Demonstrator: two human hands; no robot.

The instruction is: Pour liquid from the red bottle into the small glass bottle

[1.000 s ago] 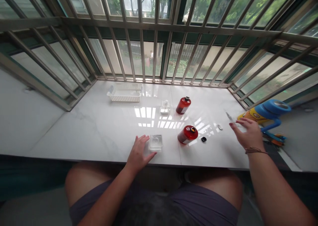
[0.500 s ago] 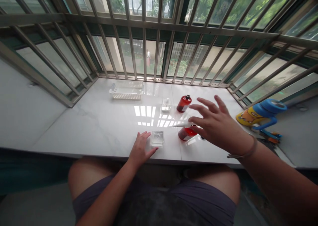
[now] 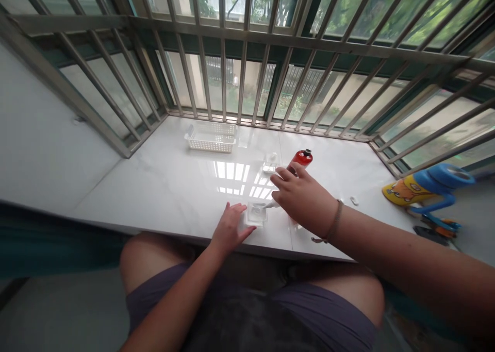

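Gripping thin white rod (image 3: pixel 271 204), R hand (image 3: pixel 303 197), over clear sq. dish (image 3: pixel 256 214);

Barred window (image 3: pixel 223 58) — white marble ledge (image 3: pixel 154 187)

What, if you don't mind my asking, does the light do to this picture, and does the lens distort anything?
In the head view, window light throws a bright barred glare onto the glossy white sill; also in the head view, the window bars fan outward toward the frame edges, which looks like wide-lens distortion.
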